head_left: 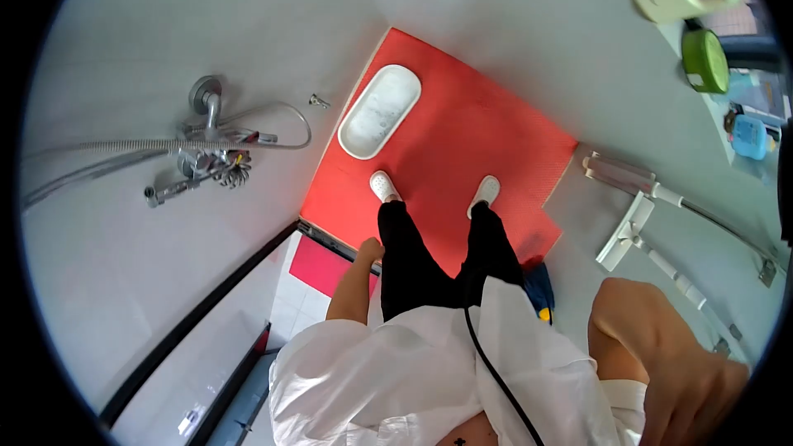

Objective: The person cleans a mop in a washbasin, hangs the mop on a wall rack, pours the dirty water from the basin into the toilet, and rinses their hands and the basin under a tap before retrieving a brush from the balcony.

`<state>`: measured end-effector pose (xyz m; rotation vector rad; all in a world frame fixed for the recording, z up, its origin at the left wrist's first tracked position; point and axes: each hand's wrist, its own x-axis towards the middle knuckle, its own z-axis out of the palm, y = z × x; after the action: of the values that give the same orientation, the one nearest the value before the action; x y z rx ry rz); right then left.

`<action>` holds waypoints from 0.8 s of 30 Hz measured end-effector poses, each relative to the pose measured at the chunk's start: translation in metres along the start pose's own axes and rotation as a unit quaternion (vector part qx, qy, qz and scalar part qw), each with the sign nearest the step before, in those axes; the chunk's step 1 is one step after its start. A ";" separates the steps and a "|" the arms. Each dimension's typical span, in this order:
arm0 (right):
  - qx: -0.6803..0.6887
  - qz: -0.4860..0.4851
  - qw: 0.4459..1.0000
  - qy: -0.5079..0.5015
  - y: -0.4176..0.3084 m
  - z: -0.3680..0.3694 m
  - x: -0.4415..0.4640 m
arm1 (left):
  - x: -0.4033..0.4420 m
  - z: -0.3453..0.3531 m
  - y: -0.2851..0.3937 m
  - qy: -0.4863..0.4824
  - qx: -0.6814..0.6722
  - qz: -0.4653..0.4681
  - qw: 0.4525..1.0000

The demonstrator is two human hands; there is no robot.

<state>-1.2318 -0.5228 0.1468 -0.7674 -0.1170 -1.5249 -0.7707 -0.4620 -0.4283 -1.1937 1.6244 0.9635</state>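
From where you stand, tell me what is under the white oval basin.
The white oval basin lies on the red mat, which shows beside it; the patch directly beneath is covered, so whatever is there cannot be seen.

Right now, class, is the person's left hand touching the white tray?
No, the left hand is beside the black trousers, apart from the white tray on the red mat.
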 end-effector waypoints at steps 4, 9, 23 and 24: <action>-0.168 0.134 0.970 -0.116 0.086 -0.083 0.012 | 0.015 -0.067 -0.029 0.105 -0.139 -0.004 0.985; -0.411 0.472 0.779 -0.040 0.229 -0.325 -0.029 | 0.156 -0.119 -0.100 0.210 -0.184 -0.007 0.960; -0.722 0.540 0.398 0.171 0.520 -0.854 -0.183 | 0.402 -0.106 -0.142 0.243 -0.635 -0.202 0.704; -0.719 0.542 0.402 0.165 0.522 -0.864 -0.183 | 0.404 -0.114 -0.140 0.192 -0.685 -0.192 0.676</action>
<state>-1.1046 -0.8809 -0.8056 -1.3315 1.9151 -0.0193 -0.7206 -0.7171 -0.7866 -2.7404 0.5572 1.7709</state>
